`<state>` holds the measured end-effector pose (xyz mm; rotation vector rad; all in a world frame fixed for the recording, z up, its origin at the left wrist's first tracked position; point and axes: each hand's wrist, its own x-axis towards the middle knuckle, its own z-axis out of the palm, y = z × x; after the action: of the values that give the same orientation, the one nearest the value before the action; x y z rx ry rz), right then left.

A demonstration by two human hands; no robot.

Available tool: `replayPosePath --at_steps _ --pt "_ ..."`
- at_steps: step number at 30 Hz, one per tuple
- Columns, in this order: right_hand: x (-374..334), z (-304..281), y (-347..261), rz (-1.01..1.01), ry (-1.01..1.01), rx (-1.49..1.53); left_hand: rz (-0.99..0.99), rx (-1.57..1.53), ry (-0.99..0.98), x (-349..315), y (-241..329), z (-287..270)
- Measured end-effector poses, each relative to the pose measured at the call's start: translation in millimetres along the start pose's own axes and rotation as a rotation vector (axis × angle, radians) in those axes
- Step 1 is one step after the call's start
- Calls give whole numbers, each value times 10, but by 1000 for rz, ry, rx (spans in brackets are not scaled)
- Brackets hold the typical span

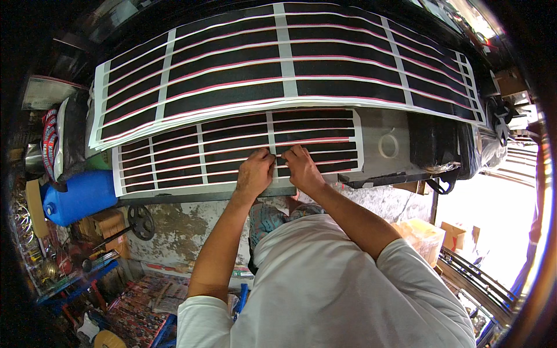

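A sheet printed with black panels (235, 134), divided by white and reddish lines, lies flat on the grey work table (378, 124). My left hand (255, 173) rests on its near part, right of the middle, with fingers curled together. Close beside it, my right hand (303, 168) touches the same sheet, its thumb and fingers drawn into a pinch. The fingertips of both hands nearly meet at a pale line between panels. Whatever they may pinch there is too small to make out.
A stack of larger sheets (232, 62) with similar black panels spans the far side. Left of the table is a blue plastic container (87, 197); a black box-like object (432, 142) stands at the right end. Below are a dark handwheel (141, 223) and cardboard boxes (110, 229).
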<state>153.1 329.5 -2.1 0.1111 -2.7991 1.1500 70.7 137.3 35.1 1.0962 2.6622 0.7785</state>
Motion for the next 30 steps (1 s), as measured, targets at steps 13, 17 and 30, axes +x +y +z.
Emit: replayPosePath --at_steps 13,17,30 --pt "22 -28 -42 45 -29 -19 117 334 -391 360 186 -126" --pt "9 -48 -45 43 -31 -26 96 314 -408 350 186 -109" --pt "8 58 56 19 -14 16 118 303 -422 358 82 -179"
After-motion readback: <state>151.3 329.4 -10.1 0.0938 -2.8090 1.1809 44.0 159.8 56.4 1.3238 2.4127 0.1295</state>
